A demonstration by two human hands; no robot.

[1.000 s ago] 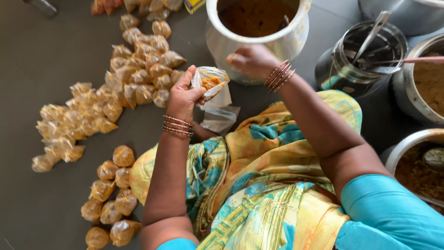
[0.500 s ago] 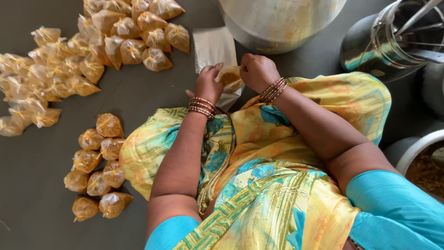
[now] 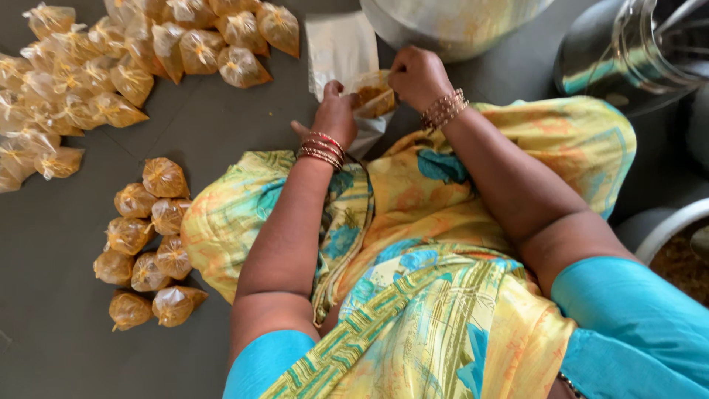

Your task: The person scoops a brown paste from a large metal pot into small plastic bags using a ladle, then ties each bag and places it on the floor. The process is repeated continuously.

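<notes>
Both my hands hold a small clear plastic bag (image 3: 373,94) with orange-brown filling in it, just above my lap. My left hand (image 3: 336,111) grips the bag's left side and my right hand (image 3: 417,74) pinches its top right. Under the bag lies a stack of flat clear bags (image 3: 340,44) on the grey floor. A large pale pot (image 3: 450,22) stands just beyond my hands.
Several tied filled bags (image 3: 148,247) lie in a cluster at my left knee, and a larger heap of filled bags (image 3: 133,59) spreads at the far left. A steel jug (image 3: 628,59) stands at the right, a metal bowl (image 3: 657,233) with brown food below it.
My hands came down from the pot's rim toward my lap with the bag. My right hand left the pot and closed on the bag's top. The view shifted downward.
</notes>
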